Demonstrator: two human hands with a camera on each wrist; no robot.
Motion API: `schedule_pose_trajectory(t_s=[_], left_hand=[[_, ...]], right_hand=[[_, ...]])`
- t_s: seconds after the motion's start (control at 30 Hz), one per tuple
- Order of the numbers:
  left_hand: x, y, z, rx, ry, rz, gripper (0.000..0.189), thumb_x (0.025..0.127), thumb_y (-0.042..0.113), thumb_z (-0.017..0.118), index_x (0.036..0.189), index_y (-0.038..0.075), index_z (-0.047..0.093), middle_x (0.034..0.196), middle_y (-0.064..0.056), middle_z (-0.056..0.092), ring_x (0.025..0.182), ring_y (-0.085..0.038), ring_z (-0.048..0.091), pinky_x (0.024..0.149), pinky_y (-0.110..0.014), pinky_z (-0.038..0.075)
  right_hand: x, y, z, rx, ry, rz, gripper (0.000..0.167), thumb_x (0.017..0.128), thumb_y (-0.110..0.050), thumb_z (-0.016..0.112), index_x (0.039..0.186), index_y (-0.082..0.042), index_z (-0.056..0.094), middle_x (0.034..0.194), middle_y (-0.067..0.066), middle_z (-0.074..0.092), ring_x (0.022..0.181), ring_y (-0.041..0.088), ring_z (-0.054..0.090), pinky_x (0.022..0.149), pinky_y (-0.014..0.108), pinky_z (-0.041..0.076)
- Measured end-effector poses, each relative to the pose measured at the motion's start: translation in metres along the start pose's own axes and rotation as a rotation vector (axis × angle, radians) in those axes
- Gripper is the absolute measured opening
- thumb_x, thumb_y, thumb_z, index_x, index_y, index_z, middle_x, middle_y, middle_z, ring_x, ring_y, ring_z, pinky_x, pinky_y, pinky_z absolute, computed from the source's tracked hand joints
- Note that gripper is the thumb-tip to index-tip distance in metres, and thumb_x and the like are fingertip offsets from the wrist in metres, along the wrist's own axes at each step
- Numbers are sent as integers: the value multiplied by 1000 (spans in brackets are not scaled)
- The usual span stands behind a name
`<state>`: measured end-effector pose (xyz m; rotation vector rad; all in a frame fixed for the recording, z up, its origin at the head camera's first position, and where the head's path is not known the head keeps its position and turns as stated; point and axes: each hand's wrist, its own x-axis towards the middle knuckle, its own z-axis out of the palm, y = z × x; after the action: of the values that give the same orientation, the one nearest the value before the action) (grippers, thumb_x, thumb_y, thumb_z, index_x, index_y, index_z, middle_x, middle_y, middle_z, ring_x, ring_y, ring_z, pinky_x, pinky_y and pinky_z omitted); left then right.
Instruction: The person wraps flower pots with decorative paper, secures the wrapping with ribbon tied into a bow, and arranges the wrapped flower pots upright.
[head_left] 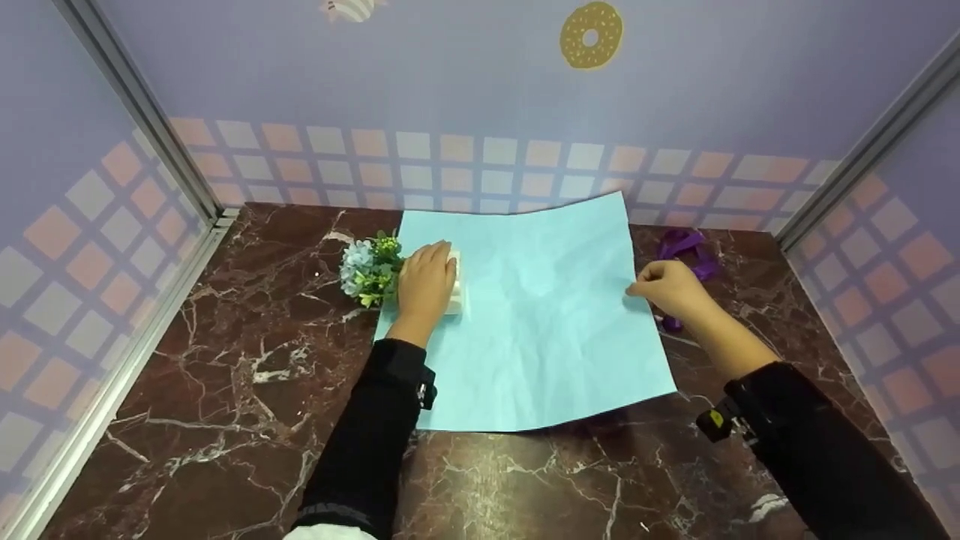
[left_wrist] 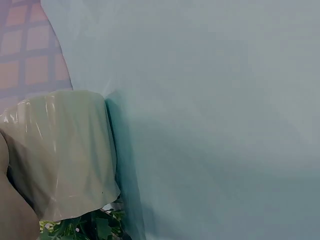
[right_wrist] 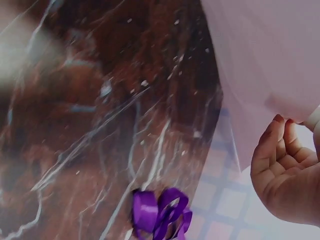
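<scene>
A large light blue sheet of paper (head_left: 540,322) lies on the marble surface, its right side raised and curving. On its left part a bouquet-like potted artificial plant lies on its side, its blue and yellow-green flowers (head_left: 361,271) pointing left past the paper's edge. My left hand (head_left: 427,283) holds the plant's white pot (head_left: 454,289) from above. In the left wrist view the glossy, ridged pot (left_wrist: 65,155) rests against the paper, with green leaves (left_wrist: 95,226) below it. My right hand (head_left: 671,285) pinches the paper's right edge between thumb and fingers.
A coil of purple ribbon (head_left: 694,251) lies on the marble tabletop (head_left: 247,427) behind my right hand, with another purple piece (head_left: 671,324) beside the paper. Tiled-pattern wall panels (head_left: 480,161) enclose the back and both sides.
</scene>
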<state>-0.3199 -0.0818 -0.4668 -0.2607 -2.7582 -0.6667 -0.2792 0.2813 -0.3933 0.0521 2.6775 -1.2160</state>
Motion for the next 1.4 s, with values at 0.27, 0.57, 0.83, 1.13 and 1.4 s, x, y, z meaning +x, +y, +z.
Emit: schedule_pose_trajectory(t_s=[0.27,0.57,0.83,1.13,1.4], left_hand=[[-2,12,-17,-165,75,27,39,102,24,53,136,5,55,137,-12,55,137,-28,38,118,-38,19],[-43,90,-42,-383,91,199,49,100,46,48,126,6,62,126,-8,63,122,-26,53,108,-36,38],[-112,162,-43,-425,-250,138,111,79,73,59,156,8,14,161,-7,15,146,-26,17,116,-44,20],[-134,158,-20,-818,-92,-228,39,105,25,43,106,-6,66,77,-9,63,72,-20,62,69,-34,55],[-140,142,-21,-1131,36,-572,32,103,22,47,85,-2,59,68,-1,41,68,-18,47,67,-34,45]], right_hand=[[-1,-25,12,178,-1,-49,21,92,-23,66,90,-4,57,60,-1,46,46,10,35,42,25,33],[0,-47,24,318,74,-134,20,88,-15,71,81,-5,56,64,-1,50,52,11,48,49,24,42],[0,-68,36,328,86,-199,20,88,-15,71,81,-4,56,66,-1,51,52,8,48,47,21,40],[6,-80,56,436,127,-330,30,93,-25,69,85,3,61,70,7,60,60,12,55,55,23,49],[15,-83,78,265,204,-521,29,96,-11,61,121,3,63,120,13,62,106,21,58,92,34,50]])
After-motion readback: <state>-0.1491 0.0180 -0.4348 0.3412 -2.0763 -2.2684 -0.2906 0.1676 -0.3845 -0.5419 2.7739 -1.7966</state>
